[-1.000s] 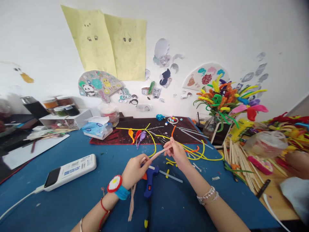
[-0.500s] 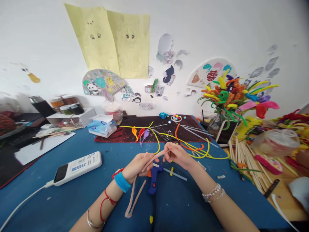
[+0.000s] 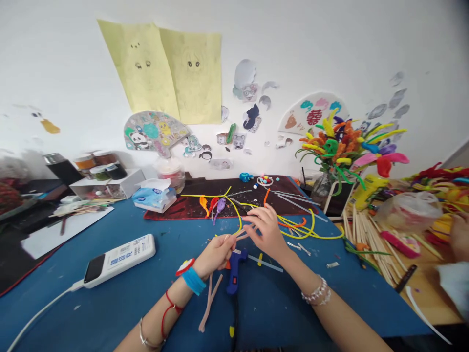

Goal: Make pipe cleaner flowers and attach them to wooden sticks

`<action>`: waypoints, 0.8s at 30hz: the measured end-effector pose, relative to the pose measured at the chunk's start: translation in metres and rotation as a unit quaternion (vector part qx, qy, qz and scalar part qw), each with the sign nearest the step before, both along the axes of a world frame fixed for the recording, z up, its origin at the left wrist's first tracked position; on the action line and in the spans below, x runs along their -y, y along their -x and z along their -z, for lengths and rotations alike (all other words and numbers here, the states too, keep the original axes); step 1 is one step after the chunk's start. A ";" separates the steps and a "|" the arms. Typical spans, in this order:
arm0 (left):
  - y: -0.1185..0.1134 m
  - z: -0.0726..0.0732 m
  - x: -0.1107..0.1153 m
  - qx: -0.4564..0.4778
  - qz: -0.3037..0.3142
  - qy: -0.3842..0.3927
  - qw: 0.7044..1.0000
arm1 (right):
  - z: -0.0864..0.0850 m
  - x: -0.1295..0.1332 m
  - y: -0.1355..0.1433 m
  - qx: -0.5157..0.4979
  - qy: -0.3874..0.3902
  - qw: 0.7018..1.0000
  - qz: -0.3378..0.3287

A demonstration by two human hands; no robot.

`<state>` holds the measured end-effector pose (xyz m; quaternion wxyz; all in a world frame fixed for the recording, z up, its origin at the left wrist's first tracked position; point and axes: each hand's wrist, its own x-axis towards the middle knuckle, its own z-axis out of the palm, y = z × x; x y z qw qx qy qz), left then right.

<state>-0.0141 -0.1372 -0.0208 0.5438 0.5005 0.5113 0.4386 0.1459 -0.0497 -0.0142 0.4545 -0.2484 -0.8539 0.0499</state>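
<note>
My left hand (image 3: 217, 253) is closed around a pale pink pipe cleaner (image 3: 208, 305), whose folded end hangs below the wrist over the blue table. Its other end sticks out past my left fingertips toward my right hand (image 3: 264, 231). There the right thumb and forefinger lie on the strip in a loose pinch, with the other fingers partly stretched. Just beneath my hands a blue glue gun (image 3: 233, 281) lies on the table, a translucent glue stick (image 3: 269, 264) beside it.
Yellow pipe cleaners (image 3: 315, 227) and small orange, red and purple balloon-like pieces (image 3: 220, 209) lie ahead. A white power bank (image 3: 120, 259) is at left, near a tissue pack (image 3: 156, 196). Right are wooden sticks (image 3: 364, 239), a pipe-cleaner bouquet (image 3: 339, 146) and another person's hand (image 3: 460, 234).
My right hand has loosened and its fingers have spread upward along the strip. The hanging loop has shifted slightly right. Another person's hand has appeared at the right edge.
</note>
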 end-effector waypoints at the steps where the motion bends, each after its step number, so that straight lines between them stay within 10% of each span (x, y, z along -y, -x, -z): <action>1: 0.000 0.000 0.000 0.006 -0.004 0.003 1.000 | -0.001 0.004 0.000 0.030 -0.066 0.997 0.021; 9: 0.000 -0.007 -0.001 0.077 -0.016 0.007 0.997 | 0.003 0.020 -0.008 0.011 -0.339 0.931 0.134; 17: -0.001 -0.009 0.003 0.072 0.010 0.014 0.997 | -0.001 0.016 0.002 0.202 -0.215 0.955 -0.039; 24: 0.001 -0.013 0.004 0.078 0.046 0.006 0.996 | 0.013 -0.001 -0.004 0.210 -0.166 0.962 -0.052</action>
